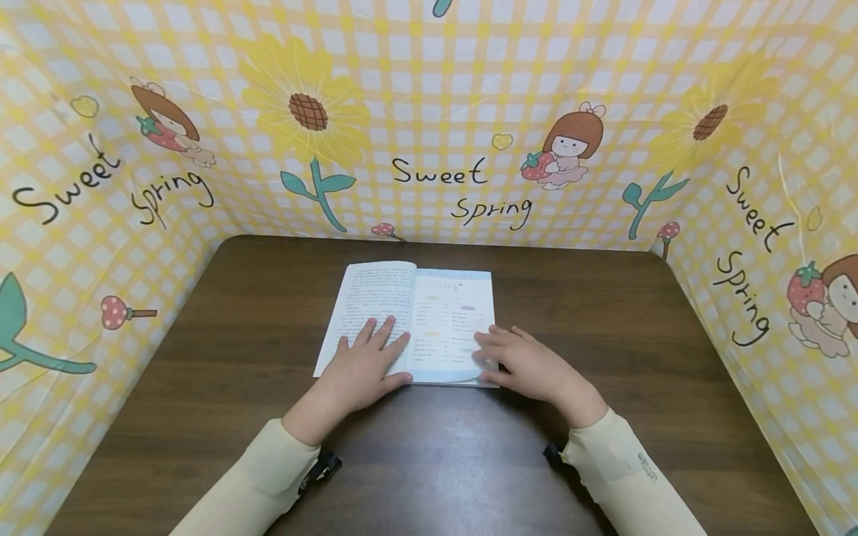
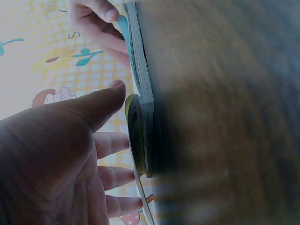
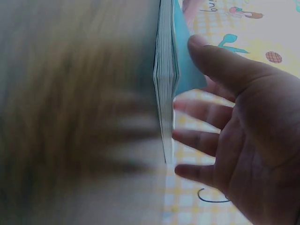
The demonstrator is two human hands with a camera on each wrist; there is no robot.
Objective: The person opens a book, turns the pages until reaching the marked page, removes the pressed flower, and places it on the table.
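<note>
Probably the book (image 1: 436,320) is light and limp-paged, best turned from its four-o'clock corner, my left hand (image 1: 362,370) spread, right hand (image 1: 529,365) loosely extended, neither visibly gripping.

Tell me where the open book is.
In the head view, the open book lies just left of centre on the brown table, left hand over its left page, right hand at its right edge.

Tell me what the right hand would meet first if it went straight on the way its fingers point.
Most likely the right page of the open book; the right hand overlaps its outer edge. Farther along, the left hand looks close to that line, though depth is unclear.
</note>
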